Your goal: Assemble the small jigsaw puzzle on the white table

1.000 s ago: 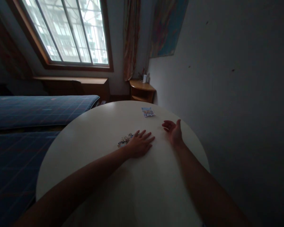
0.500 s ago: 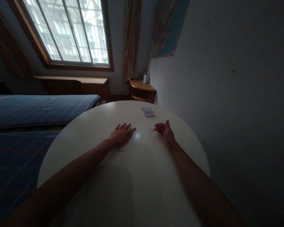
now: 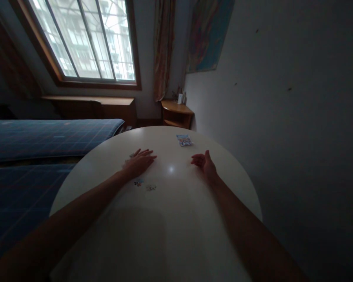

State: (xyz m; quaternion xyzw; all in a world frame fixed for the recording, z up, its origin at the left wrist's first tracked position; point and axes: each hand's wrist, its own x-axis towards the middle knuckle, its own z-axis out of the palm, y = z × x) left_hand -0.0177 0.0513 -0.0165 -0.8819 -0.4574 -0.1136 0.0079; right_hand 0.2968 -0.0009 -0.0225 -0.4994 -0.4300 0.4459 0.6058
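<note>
Puzzle pieces (image 3: 139,183) lie on the left side of a round white table (image 3: 176,227), scattered around the left hand (image 3: 137,165). Two small clusters sit just to the near side of its wrist, and a few more pieces show at the far left edge of the hand. The left hand is palm down and low over the table, its fingers stretched out and released; whether pieces are under the palm cannot be seen.

The right hand (image 3: 207,166) rests on its edge on the right side of the table, thumb up, fingers loosely curved toward the left and not clenched. A spot of light shines on the tabletop between the two hands, which are well apart. Beyond them, near the far edge, lies a small printed packet (image 3: 184,140), closer to the right hand than to the left.

On the left are blue plaid mattresses (image 3: 47,137). At the far side are a barred window (image 3: 85,43), a curtain (image 3: 164,51) and a wooden corner shelf (image 3: 176,105).
</note>
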